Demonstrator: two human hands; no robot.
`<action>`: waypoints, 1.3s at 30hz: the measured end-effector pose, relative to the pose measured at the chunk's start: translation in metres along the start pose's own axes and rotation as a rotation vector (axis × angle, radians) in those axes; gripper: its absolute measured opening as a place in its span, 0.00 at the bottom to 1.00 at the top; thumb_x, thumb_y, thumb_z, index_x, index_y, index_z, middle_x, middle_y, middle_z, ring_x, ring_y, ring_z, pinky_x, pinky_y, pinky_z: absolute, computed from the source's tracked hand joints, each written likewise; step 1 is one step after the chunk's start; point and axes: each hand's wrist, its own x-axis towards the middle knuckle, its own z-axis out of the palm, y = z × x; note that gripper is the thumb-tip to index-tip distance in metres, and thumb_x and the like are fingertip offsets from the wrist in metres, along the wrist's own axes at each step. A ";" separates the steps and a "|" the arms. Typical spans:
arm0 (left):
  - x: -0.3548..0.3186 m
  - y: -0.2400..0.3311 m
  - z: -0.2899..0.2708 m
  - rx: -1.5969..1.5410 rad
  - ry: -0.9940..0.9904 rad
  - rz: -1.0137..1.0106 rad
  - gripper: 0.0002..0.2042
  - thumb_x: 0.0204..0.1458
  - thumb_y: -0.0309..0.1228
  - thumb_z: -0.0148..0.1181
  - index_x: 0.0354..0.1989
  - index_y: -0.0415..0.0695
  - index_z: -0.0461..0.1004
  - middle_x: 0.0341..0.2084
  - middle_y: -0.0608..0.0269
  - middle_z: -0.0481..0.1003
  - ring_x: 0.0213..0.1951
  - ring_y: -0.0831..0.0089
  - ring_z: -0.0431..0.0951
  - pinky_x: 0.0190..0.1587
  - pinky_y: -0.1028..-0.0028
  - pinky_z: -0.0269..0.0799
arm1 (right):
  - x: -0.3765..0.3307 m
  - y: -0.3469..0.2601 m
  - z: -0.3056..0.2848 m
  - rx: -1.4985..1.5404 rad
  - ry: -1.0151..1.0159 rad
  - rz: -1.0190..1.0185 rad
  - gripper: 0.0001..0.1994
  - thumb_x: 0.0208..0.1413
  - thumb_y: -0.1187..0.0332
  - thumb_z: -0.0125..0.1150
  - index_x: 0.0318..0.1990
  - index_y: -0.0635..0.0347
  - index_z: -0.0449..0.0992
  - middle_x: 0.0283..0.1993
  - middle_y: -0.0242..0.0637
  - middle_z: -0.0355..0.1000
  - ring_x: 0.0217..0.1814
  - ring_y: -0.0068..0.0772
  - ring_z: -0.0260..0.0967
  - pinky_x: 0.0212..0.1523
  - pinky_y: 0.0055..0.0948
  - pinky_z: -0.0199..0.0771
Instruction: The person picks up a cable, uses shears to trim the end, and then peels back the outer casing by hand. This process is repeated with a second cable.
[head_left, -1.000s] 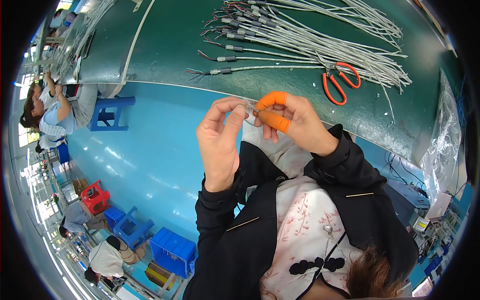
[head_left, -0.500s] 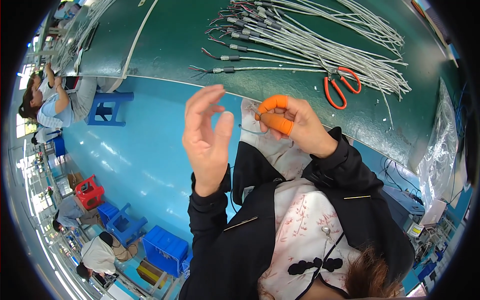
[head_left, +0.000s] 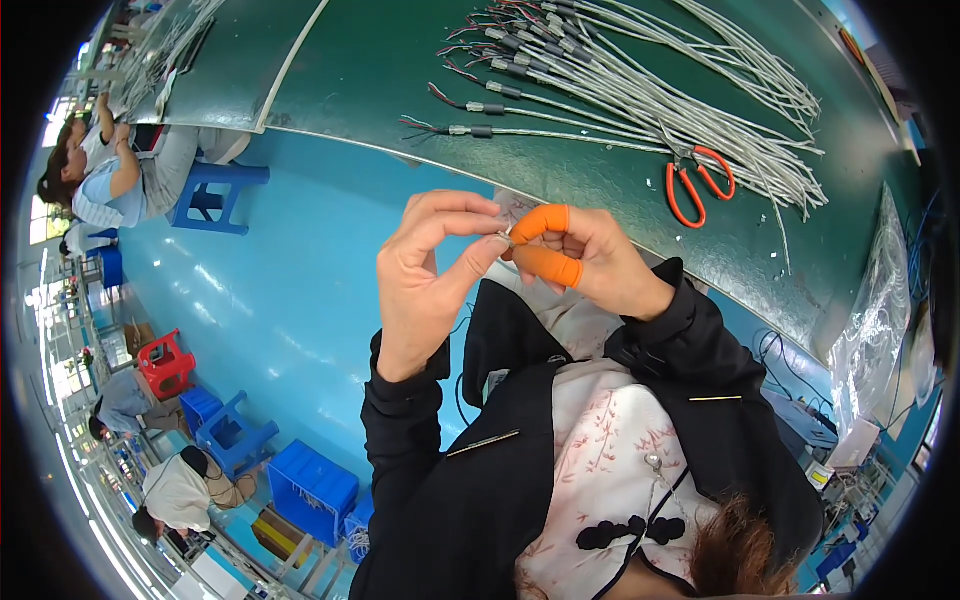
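Observation:
My right hand wears orange finger cots on its thumb and forefinger and pinches a cable end. Only a small silvery bit of it shows; the fingers hide the rest. Against the same spot, the thumb and fingertips of my left hand close from the other side. Both hands are held over my lap, just off the table's near edge. Beyond them, on the green table, lies a row of silver braided cables with dark sleeves and bared coloured wires at their left ends.
Orange-handled cutters rest at the cables' near side. Clear plastic bags hang by the table's right end. Blue stools, a red stool and a blue crate stand on the floor to the left, where several people sit working.
My left hand, open and apart half a second ago, has moved right and closed at the cable end. The thin blue-grey wire that hung below my right fingers no longer shows.

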 end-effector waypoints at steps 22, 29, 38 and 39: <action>-0.022 0.015 -0.009 0.211 0.335 0.053 0.09 0.48 0.23 0.60 0.39 0.38 0.74 0.39 0.57 0.73 0.43 0.67 0.70 0.46 0.71 0.65 | 0.015 0.007 0.028 -0.025 0.116 0.034 0.07 0.60 0.71 0.52 0.41 0.64 0.73 0.30 0.33 0.70 0.24 0.15 0.62 0.25 0.15 0.60; -0.022 0.006 -0.017 0.142 0.080 0.034 0.12 0.47 0.21 0.60 0.41 0.37 0.75 0.40 0.57 0.73 0.43 0.69 0.70 0.47 0.72 0.65 | 0.012 0.018 0.030 -0.273 0.088 -0.161 0.08 0.57 0.74 0.56 0.43 0.67 0.72 0.32 0.34 0.71 0.29 0.19 0.67 0.30 0.19 0.68; -0.020 0.002 0.008 0.638 0.326 0.332 0.07 0.42 0.16 0.60 0.30 0.38 0.73 0.34 0.58 0.74 0.38 0.62 0.72 0.42 0.69 0.67 | 0.011 0.009 0.033 -0.077 0.139 0.002 0.07 0.58 0.72 0.54 0.40 0.65 0.73 0.28 0.32 0.70 0.22 0.15 0.61 0.23 0.14 0.60; -0.020 0.002 0.010 0.638 0.325 0.333 0.07 0.42 0.16 0.60 0.30 0.38 0.73 0.34 0.58 0.74 0.38 0.62 0.72 0.42 0.69 0.67 | 0.010 0.009 0.034 -0.076 0.140 0.001 0.07 0.58 0.72 0.54 0.40 0.65 0.73 0.28 0.32 0.70 0.22 0.15 0.61 0.23 0.14 0.60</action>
